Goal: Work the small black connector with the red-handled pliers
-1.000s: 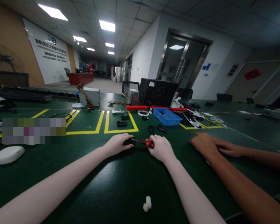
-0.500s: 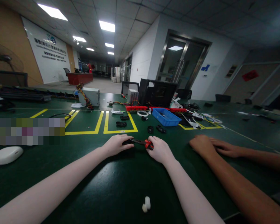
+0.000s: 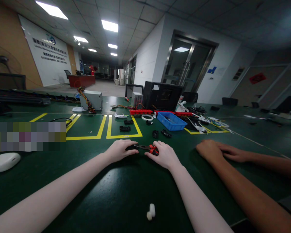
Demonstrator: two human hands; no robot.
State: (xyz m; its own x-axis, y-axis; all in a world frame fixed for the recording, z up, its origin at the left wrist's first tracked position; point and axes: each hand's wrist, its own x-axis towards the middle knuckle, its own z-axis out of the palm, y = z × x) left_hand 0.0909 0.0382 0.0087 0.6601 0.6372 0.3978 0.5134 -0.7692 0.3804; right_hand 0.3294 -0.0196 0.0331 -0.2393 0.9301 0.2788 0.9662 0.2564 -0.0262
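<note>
Red-handled long-nose pliers (image 3: 153,149) lie in my right hand (image 3: 166,154), whose fingers wrap the grips while the thumb sticks out below them. The metal jaws point left. They reach a small black object (image 3: 130,147) pinched between the thumb and fingers of my left hand (image 3: 120,150). Most of that object is hidden by the fingers, so its exact kind does not show. Beyond my hands lie small black bundles, which look like coiled cables: one bundle (image 3: 124,128) inside a yellow tape outline, another bundle (image 3: 166,133) nearer the right.
A blue tray (image 3: 172,125) stands behind the bundles, before a black computer case (image 3: 161,95). A metal power supply (image 3: 93,99) sits further left. Another person's hands (image 3: 210,150) rest at the right. White earbuds (image 3: 151,212) lie near me; a white case (image 3: 5,162) lies left.
My right thumb has come away from the pliers' grips and now extends to the left. Both hands otherwise keep their places, and the whole view has shifted slightly.
</note>
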